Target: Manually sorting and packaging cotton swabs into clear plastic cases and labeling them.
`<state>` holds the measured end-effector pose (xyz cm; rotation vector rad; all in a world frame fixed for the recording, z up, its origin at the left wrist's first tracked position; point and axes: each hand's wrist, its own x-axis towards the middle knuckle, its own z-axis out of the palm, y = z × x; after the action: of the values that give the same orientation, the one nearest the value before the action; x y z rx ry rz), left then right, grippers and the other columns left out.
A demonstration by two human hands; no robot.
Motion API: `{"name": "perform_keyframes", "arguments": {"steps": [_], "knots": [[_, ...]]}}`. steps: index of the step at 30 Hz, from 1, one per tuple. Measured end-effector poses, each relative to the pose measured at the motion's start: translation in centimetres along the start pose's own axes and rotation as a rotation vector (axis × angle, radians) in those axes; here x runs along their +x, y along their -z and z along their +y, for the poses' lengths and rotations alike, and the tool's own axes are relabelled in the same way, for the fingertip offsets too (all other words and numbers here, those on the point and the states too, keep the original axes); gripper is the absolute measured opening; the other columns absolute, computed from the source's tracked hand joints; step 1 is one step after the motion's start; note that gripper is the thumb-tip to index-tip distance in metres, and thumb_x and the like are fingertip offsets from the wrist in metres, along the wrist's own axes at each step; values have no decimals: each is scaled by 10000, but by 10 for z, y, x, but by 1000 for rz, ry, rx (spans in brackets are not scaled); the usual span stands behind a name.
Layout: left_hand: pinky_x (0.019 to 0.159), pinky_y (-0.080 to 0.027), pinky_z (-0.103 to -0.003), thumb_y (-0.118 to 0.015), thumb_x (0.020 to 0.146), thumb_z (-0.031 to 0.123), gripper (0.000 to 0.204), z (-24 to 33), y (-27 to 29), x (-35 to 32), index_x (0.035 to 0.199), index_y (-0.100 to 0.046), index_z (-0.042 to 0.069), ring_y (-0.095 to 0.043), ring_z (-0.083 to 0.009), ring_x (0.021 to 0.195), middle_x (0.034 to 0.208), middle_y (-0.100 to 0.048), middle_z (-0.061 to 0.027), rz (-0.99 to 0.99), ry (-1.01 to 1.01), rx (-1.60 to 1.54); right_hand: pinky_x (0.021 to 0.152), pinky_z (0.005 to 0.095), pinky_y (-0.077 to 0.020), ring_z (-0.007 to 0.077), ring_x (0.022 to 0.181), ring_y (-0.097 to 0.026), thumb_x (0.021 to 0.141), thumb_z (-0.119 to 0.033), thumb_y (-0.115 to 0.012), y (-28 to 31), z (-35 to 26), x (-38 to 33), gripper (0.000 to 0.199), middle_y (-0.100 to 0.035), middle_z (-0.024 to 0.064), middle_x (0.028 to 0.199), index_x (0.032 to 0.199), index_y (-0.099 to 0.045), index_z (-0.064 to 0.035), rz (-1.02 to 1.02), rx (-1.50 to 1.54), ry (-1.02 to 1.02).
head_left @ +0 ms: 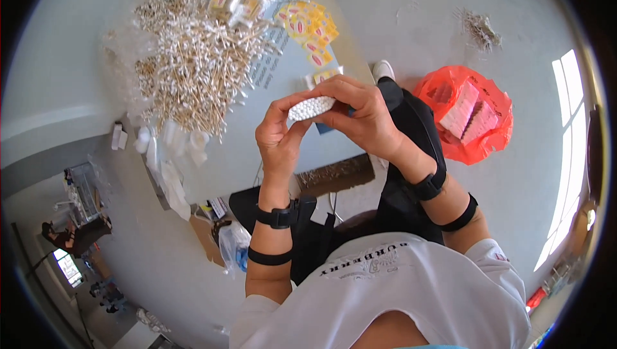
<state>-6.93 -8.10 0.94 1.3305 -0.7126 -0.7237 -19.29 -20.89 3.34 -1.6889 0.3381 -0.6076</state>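
Both hands are raised over the near edge of the grey table point(244, 169). Between them is a tight bundle of cotton swabs point(310, 107), white tips facing me. My left hand point(279, 134) pinches its left end with thumb and fingers. My right hand point(360, 114) wraps over the bundle's top and right side. A blue packet edge shows just under the right hand. A large loose heap of cotton swabs point(196, 66) lies on the table beyond the left hand.
Yellow and red small packets point(308, 24) are spread at the table's far side. Clear plastic sleeves point(170, 150) lie at the left edge. On the floor to the right sits an orange bag point(498, 134) holding pink packs. Scattered swabs point(481, 29) lie farther away.
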Motion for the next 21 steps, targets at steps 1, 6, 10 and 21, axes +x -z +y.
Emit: {"name": "perform_keyframes", "arguments": {"steps": [1,6,10,21], "knots": [[972,-448,-325,-680,779,-68,319,-7,3,-15,1078,-612,18,-586,-183,1084,1108,-655,-79,43,41,68,654,225,-462,105,782,-586,758,37,-721,-9,3,-11,307,-614,60,990,1052,-642,-2,-27,1,-25],[878,-475,-313,-728,704,-53,349,-19,16,-55,1027,-626,32,-611,-224,970,1012,-655,-74,26,-192,483,630,255,-463,138,718,-584,753,54,-695,-33,34,-50,251,-593,48,868,989,-636,-8,-95,-89,-50],[803,-480,-295,-746,710,-25,312,-25,15,-73,999,-635,16,-603,-199,898,981,-644,-66,14,-141,464,610,246,-453,112,689,-553,762,48,-686,-40,43,-66,254,-587,43,909,1000,-632,-20,-136,-132,-78],[690,-511,-305,-742,698,-65,339,-27,20,-70,1002,-612,13,-610,-223,822,954,-627,-90,-15,-175,525,616,301,-497,216,682,-602,733,20,-705,-41,37,-62,292,-603,92,896,1009,-624,-30,-145,-163,-85]]}}
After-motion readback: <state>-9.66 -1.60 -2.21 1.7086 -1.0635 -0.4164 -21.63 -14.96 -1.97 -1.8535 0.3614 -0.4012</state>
